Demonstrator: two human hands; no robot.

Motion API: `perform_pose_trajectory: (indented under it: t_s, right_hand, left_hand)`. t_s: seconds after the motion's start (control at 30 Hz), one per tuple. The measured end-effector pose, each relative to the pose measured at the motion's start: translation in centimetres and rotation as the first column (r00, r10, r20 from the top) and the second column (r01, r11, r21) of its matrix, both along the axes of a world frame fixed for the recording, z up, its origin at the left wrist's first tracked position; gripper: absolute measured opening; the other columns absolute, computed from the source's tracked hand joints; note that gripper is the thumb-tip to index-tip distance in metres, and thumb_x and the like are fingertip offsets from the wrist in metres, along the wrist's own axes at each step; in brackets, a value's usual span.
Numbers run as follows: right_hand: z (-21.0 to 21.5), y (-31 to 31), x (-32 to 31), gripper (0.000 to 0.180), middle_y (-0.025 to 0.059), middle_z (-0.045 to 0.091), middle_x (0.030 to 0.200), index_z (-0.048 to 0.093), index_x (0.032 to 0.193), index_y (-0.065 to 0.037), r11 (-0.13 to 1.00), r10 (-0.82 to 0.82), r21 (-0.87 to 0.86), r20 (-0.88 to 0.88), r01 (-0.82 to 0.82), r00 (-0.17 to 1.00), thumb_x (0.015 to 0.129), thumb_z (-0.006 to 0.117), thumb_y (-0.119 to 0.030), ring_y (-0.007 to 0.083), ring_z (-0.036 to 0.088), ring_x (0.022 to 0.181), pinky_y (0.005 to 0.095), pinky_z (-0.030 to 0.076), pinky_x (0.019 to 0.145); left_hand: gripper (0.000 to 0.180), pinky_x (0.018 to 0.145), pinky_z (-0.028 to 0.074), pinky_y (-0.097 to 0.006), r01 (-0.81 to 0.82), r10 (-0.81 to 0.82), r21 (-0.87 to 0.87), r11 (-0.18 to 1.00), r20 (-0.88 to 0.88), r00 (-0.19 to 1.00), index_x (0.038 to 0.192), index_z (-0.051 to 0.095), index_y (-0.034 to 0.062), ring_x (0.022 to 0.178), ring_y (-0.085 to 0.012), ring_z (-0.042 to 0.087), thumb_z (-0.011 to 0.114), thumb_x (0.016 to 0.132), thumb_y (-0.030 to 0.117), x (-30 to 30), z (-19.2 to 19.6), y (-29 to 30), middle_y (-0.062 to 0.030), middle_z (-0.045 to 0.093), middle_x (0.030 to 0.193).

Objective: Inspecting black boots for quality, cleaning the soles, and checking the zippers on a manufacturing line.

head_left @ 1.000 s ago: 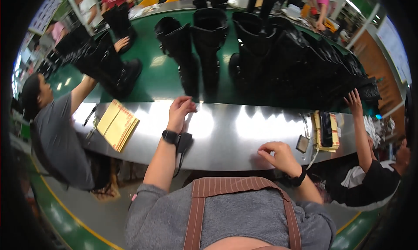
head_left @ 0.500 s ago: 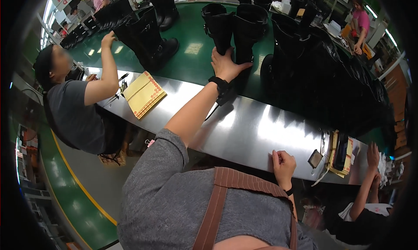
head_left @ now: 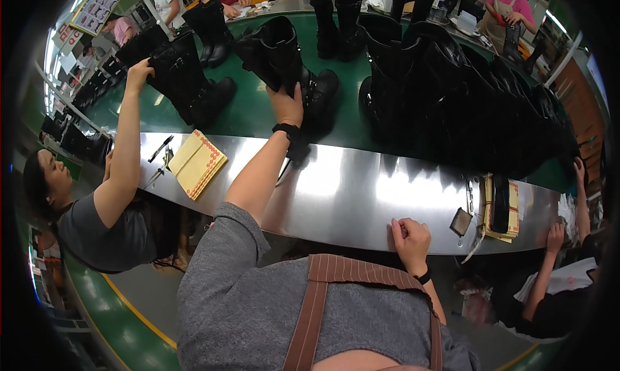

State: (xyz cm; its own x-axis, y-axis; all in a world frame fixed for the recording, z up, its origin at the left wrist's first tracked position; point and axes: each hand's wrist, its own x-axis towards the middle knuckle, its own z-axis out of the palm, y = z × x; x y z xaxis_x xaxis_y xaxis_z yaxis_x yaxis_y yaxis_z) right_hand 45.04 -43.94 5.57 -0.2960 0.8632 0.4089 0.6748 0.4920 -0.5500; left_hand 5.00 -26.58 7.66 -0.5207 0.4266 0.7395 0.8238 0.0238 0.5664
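Tilting leftward over the green tabletop (head_left: 349,129), a pair of tall black boots (head_left: 290,61) is taking up the spot ahead of the person I'm watching. The left hand (head_left: 286,106) is grasping the shafts low down, thumb showing, other fingers mostly hidden. The right hand (head_left: 412,237) is curling its fingers inward near the close edge of the steel counter (head_left: 336,196); whether it's holding anything, I can't tell. Yellow booklets (head_left: 197,164) are lying on the counter's left side, a heap of black boots (head_left: 465,106) is crowding the tabletop's right, and a co-worker's hand (head_left: 139,74) is touching more boots (head_left: 187,77) over leftward.
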Motion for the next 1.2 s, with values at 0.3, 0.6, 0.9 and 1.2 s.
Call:
perform_pose_trajectory:
  t_s: [0.3,0.6,0.9,1.2]
  right_hand:
    - [-0.3,0.1,-0.2,0.02,0.0056,0.053,0.054,0.063,0.07,-0.006,1.0,-0.009,0.013,-0.005,0.009,1.0,0.084,0.073,-0.018,0.0247,0.049,0.048,0.0364,0.035,0.056]
    - [-0.7,0.2,-0.4,0.02,0.0045,0.052,0.053,0.062,0.07,-0.006,1.0,-0.011,0.004,0.076,0.011,0.997,0.084,0.072,-0.016,0.0239,0.048,0.047,0.0361,0.034,0.056]
    - [-1.1,0.2,-0.3,0.02,0.0039,0.05,0.053,0.062,0.07,-0.007,0.999,-0.028,-0.014,0.09,0.029,0.996,0.085,0.071,-0.017,0.0232,0.047,0.047,0.0362,0.033,0.055]
    - [-1.0,0.3,-0.2,0.019,0.0033,0.049,0.053,0.062,0.07,-0.008,1.0,-0.017,-0.003,0.103,0.018,0.995,0.084,0.071,-0.018,0.0228,0.048,0.048,0.0364,0.033,0.055]
  left_hand:
    - [0.034,0.094,0.046,-0.048,-0.201,0.193,-0.178,0.963,-0.063,0.979,0.111,0.068,0.0055,0.116,-0.0432,0.05,0.068,0.087,0.03,-4.6,0.7,-1.0,-0.0267,0.05,0.123]
    - [0.06,0.096,0.047,-0.046,-0.155,0.184,-0.305,0.94,0.07,0.98,0.115,0.067,0.0069,0.116,-0.0455,0.051,0.073,0.077,0.053,-4.2,1.7,-2.9,-0.0303,0.043,0.128]
    - [0.051,0.093,0.045,-0.055,-0.397,0.274,-0.488,0.778,-0.306,0.912,0.119,0.065,0.0127,0.108,-0.0407,0.058,0.072,0.08,0.046,-2.1,3.1,-5.4,-0.0272,0.052,0.12]
    - [0.042,0.078,0.052,-0.044,-0.012,-0.101,-0.721,0.693,-0.113,0.988,0.102,0.069,0.004,0.092,-0.033,0.066,0.07,0.083,0.041,2.8,6.6,-7.6,-0.0146,0.068,0.091]
